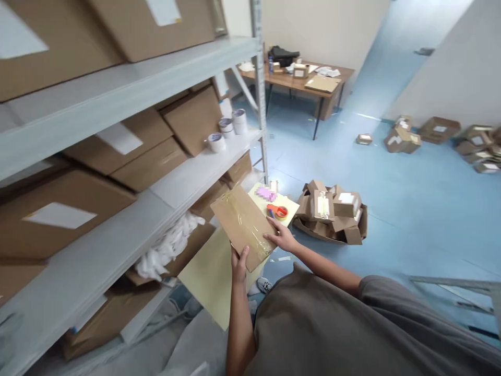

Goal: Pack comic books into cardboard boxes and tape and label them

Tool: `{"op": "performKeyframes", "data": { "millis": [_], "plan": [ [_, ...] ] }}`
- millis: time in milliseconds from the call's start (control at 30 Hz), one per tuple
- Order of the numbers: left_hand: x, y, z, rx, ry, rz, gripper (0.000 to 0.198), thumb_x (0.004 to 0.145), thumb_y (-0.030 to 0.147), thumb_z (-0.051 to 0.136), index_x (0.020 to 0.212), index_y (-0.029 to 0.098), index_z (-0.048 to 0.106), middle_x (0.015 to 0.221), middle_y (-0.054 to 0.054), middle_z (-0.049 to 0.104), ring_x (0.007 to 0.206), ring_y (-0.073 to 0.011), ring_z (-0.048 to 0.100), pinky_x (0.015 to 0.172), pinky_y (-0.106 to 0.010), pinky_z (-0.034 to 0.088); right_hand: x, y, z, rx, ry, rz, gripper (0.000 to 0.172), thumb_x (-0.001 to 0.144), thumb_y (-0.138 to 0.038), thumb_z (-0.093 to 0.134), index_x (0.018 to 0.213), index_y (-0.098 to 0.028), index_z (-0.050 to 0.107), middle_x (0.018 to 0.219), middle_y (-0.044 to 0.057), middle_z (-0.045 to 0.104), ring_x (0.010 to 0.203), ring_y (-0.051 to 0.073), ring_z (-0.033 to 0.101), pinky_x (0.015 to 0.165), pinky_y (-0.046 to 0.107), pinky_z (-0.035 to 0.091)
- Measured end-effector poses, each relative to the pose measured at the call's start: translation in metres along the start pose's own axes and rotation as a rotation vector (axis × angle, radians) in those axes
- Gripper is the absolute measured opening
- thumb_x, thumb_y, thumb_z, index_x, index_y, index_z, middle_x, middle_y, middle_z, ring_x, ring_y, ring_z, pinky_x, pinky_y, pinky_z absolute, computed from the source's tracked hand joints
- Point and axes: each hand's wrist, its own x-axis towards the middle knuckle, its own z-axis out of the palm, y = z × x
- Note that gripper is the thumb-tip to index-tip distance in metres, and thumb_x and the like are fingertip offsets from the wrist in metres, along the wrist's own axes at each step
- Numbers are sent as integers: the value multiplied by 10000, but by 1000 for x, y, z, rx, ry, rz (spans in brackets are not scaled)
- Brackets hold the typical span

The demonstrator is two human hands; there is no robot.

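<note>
A flat cardboard box (235, 214) with clear tape running along its top is held in front of me at a tilt. My left hand (239, 263) grips its near end, thumb on top and fingers partly hidden underneath. On its right edge rests my right hand (282, 236), fingers over the top and closed on the box. Beneath the box is a pale yellow surface (209, 274). Just beyond my right hand, an orange-handled tool (274, 209) lies by a roll of tape (281, 214), with a pink blurred item (266, 194) close by.
To the left, a metal shelf (172, 183) bears large cartons (94, 209), white tape rolls (238, 121) and white bundled material (168, 248). An open carton (364, 219) full of small boxes stands on the blue floor (403, 193). Farther back are a wooden table (285, 78) and more boxes (438, 129).
</note>
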Motion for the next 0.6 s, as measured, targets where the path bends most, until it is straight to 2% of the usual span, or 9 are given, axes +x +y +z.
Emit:
{"op": "performKeyframes", "data": {
  "millis": [167,300,467,600],
  "plan": [
    [15,2,123,85,-209,22,943,913,591,790,1716,312,383,1594,-94,624,1444,-331,627,1194,-469,549,-33,17,-120,51,215,-4,876,884,-631,819,1649,-307,539,1656,67,578,1525,320,546,1298,494,410],
    [27,-14,239,102,-407,-68,904,906,589,806,1685,296,455,1554,-101,662,1422,-343,647,1201,-495,550,-71,46,-221,78,414,50,903,913,-664,769,1685,-290,490,1686,73,542,1568,318,496,1317,484,388],
    [18,-56,395,190,-648,-122,835,927,598,791,1648,283,511,1562,-104,659,1445,-326,629,1239,-497,510,-133,94,-345,71,666,150,923,918,-679,735,1702,-276,461,1698,83,525,1583,331,475,1326,508,373],
    [-7,-101,511,225,-893,-193,963,826,565,898,1635,230,496,1520,-151,685,1385,-340,669,1208,-520,526,-193,128,-435,89,869,242,932,891,-644,743,1696,-261,470,1676,97,551,1547,344,520,1300,536,412]
  ]
}}
